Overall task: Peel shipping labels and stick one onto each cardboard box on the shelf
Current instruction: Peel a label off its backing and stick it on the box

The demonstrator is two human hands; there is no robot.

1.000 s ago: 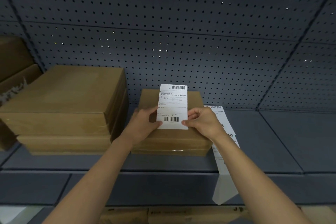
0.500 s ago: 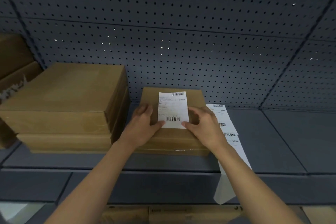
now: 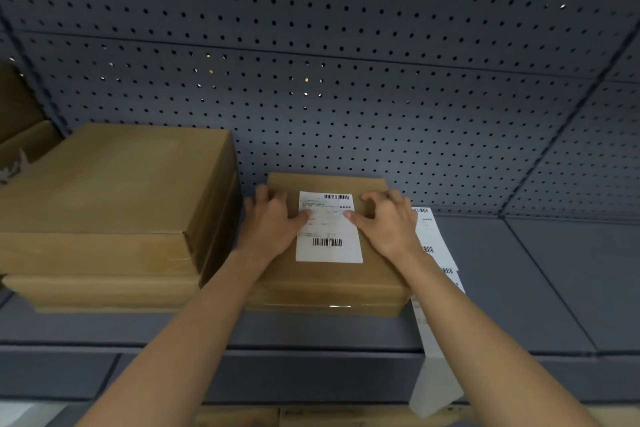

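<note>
On the shelf [image 3: 540, 288]: a flat box [image 3: 332, 281] is sitting near the middle, with its far edge close to the pegboard [image 3: 311, 80].
Label [image 3: 329, 229]: it is lying flat on the box top, between the two hands. One barcode is showing at its far end and one at its near end. Its near edge is stopping short of the box's near edge.
Left hand [image 3: 273, 222]: it is resting palm-down on the box, just left of the label. The fingers are lying loosely apart and gripping nothing, and the thumb tip is pressing on the label's left edge.
Right hand [image 3: 384, 222]: it is resting on the box just right of the label. The fingers are bending a little, with their tips on the cardboard, and clasping nothing. The thumb tip is pressing on the label's right edge.
Strip [image 3: 433, 250]: more labels are lying on the shelf just right of the box, partly hidden by the right forearm. The near end is hanging over the shelf's front edge.
Stack [image 3: 114, 184]: two larger boxes are sitting one on the other, just left of the box. Whether they are touching it is unclear.
Far left: more cardboard is showing at the frame edge, cut off.
</note>
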